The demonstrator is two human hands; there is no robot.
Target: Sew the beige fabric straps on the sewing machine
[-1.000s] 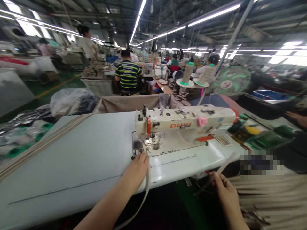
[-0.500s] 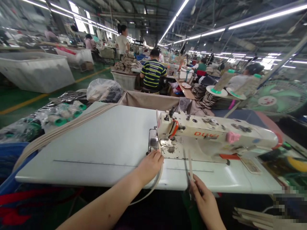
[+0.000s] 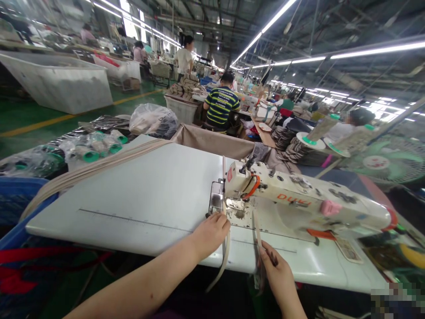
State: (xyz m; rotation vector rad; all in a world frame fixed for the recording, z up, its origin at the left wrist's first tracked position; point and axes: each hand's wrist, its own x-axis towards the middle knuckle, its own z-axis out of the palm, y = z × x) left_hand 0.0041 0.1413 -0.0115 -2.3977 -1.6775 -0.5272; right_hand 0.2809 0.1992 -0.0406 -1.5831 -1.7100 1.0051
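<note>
My left hand is closed on a narrow beige strap, just in front of the needle area of a white sewing machine. From these fingers the strap curves down past the table's front edge. To the right, my right hand pinches a second length of beige strap, whose end points up toward the machine bed. Something small and dark shows among the right fingers; its kind is unclear. A metal plate lies left of the needle area.
Long beige straps drape over the left side of the white table. Bagged thread cones and a blue crate stand at left. A fabric-lined bin is behind; a fan is at right. Several people sit or stand beyond.
The camera view has shifted and tilted. My left hand stays at the needle area. My right hand, still holding its strap, sits a little nearer to the left one.
</note>
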